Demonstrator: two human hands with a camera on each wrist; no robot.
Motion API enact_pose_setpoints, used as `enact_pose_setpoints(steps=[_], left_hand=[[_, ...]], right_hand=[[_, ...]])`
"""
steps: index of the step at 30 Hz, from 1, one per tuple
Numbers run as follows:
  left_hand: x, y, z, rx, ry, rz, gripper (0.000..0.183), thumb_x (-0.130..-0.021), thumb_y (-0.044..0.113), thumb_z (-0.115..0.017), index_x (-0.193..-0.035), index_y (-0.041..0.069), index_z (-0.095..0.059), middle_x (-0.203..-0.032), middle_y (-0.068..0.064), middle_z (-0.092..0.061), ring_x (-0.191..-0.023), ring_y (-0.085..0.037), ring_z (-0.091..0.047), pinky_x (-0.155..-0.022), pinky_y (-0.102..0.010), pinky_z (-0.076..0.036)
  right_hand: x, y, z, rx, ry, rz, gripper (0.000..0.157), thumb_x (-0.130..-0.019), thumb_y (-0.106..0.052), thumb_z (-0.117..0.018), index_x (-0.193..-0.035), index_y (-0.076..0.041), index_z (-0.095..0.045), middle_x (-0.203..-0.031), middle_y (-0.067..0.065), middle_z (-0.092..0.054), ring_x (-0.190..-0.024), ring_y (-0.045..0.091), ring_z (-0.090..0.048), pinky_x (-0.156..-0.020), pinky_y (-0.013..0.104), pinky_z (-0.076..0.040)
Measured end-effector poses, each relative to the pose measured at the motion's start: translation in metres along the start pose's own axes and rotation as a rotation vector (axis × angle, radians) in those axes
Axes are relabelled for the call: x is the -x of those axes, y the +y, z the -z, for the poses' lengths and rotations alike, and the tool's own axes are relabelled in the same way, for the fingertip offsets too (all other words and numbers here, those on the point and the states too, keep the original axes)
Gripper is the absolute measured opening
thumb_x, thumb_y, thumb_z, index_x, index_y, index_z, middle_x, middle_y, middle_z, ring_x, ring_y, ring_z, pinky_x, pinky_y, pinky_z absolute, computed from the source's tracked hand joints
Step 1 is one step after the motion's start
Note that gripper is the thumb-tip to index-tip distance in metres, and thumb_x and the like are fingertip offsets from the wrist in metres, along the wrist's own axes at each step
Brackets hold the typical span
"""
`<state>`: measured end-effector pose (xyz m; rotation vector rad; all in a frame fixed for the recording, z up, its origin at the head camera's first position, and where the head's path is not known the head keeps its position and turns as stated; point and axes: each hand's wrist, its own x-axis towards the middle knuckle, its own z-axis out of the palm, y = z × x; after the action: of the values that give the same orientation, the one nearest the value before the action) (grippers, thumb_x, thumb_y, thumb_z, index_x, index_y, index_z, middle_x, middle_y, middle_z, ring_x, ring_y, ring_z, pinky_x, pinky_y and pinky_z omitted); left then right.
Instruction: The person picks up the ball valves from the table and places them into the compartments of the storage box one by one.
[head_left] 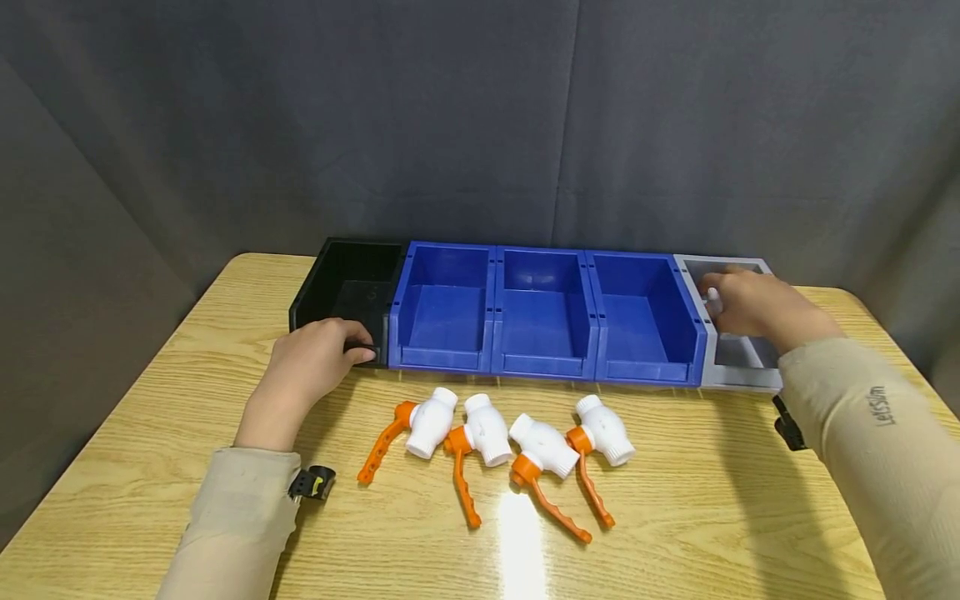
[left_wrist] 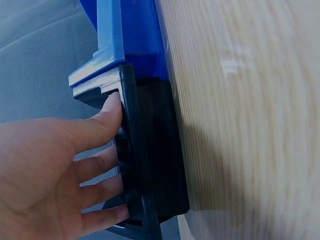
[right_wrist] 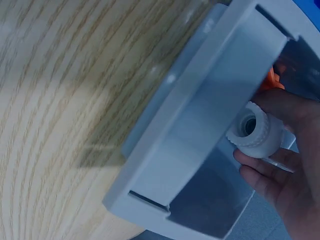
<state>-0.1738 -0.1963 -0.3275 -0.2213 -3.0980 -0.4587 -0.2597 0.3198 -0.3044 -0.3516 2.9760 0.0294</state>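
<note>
My left hand (head_left: 313, 358) rests at the front rim of the black bin (head_left: 300, 310). In the left wrist view its fingers (left_wrist: 102, 190) look spread and fairly straight, their tips against the rim, with the thumb near a corner notch. My right hand (head_left: 750, 307) reaches into the grey bin (head_left: 738, 379) and grips a white ball valve (right_wrist: 257, 135) with an orange handle (right_wrist: 271, 80). The valve's threaded open end faces the right wrist camera; fingers cover much of its body. Several similar white ball valves (head_left: 486, 429) with orange handles lie on the table before the bins.
Between the black and grey bins, three blue bins (head_left: 446, 358) stand side by side in one row. They sit toward the back of the wooden table (head_left: 660, 517). A dark grey curtain (head_left: 465, 117) hangs behind.
</note>
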Motion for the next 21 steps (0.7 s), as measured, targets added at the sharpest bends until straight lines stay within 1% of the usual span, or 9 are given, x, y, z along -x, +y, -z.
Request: enact_pose_setpoints(steps=[2,8,12,15,21], left_hand=[[0.000,0.000,0.000,0.003,0.003,-0.004,0.022,-0.094,0.024,-0.069,-0.110,0.009,-0.073,-0.113,-0.015,-0.070,-0.098,-0.034,-0.064,-0.083,-0.055,-0.049],[0.000,-0.001,0.000,0.000,0.012,-0.011,0.021,-0.094,0.024,-0.070,-0.109,0.009,-0.074,-0.112,-0.015,-0.070,-0.097,-0.034,-0.064,-0.082,-0.054,-0.049],[0.000,-0.001,0.000,-0.002,0.013,-0.014,0.021,-0.094,0.023,-0.069,-0.109,0.009,-0.074,-0.112,-0.015,-0.070,-0.096,-0.033,-0.064,-0.082,-0.054,-0.050],[-0.001,-0.001,-0.001,-0.002,0.013,-0.015,0.021,-0.094,0.023,-0.069,-0.109,0.009,-0.074,-0.112,-0.015,-0.070,-0.096,-0.033,-0.064,-0.082,-0.054,-0.049],[0.000,0.000,-0.001,-0.001,0.011,-0.012,0.021,-0.094,0.023,-0.070,-0.109,0.009,-0.074,-0.112,-0.015,-0.070,-0.097,-0.033,-0.064,-0.083,-0.054,-0.050]], right_hand=[[0.000,0.000,-0.001,0.006,-0.006,-0.004,0.050,-0.075,-0.007,-0.069,-0.123,0.003,-0.059,-0.117,0.035,-0.054,-0.099,0.055,-0.057,-0.085,0.067,-0.045],[-0.001,-0.002,-0.003,0.017,-0.018,0.015,0.048,-0.083,-0.009,-0.064,-0.126,0.008,-0.054,-0.118,0.039,-0.051,-0.099,0.059,-0.056,-0.086,0.067,-0.045],[-0.001,-0.002,-0.007,0.021,-0.011,0.025,0.051,-0.084,-0.009,-0.063,-0.129,0.011,-0.051,-0.118,0.040,-0.051,-0.101,0.062,-0.054,-0.087,0.067,-0.044],[-0.002,-0.003,-0.009,0.021,-0.017,0.024,0.052,-0.085,-0.008,-0.063,-0.130,0.013,-0.049,-0.117,0.041,-0.052,-0.103,0.061,-0.054,-0.089,0.067,-0.044],[-0.002,0.000,-0.014,0.002,-0.038,0.021,0.046,-0.089,-0.005,-0.056,-0.130,0.015,-0.048,-0.119,0.042,-0.054,-0.108,0.060,-0.053,-0.091,0.066,-0.044]])
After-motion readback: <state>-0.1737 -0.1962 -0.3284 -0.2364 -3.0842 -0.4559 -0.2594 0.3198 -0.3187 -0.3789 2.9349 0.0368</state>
